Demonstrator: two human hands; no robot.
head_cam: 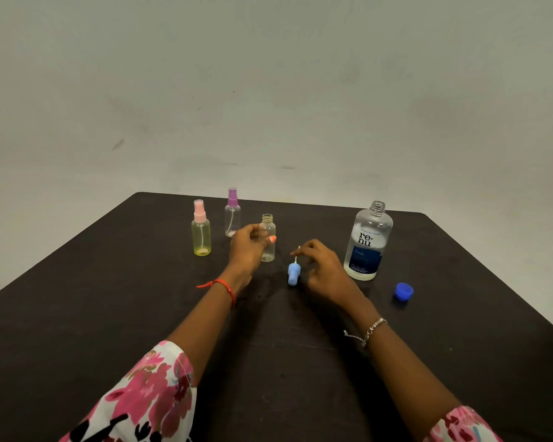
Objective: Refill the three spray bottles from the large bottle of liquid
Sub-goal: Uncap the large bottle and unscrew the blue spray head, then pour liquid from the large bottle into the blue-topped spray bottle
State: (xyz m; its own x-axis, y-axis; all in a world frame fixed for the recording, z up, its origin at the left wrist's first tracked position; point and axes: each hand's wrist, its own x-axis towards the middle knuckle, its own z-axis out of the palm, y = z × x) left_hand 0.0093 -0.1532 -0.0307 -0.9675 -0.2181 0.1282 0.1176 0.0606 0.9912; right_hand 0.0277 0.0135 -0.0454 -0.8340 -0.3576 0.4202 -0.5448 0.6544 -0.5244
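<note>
A small clear spray bottle (268,232) stands uncapped in the middle of the dark table, and my left hand (248,250) grips it from the left. Its light blue spray head (293,273) with a white dip tube lies on the table just right of it. My right hand (321,267) hovers over that head with fingers spread, holding nothing. A yellow bottle with a pink sprayer (201,229) and a clear bottle with a purple sprayer (232,213) stand capped at the back left. The large clear bottle (367,242) with a dark blue label stands open at the right.
The large bottle's blue cap (403,291) lies on the table (109,298) near the right edge. A plain pale wall rises behind the table's far edge. Both forearms reach in from the bottom, in floral sleeves.
</note>
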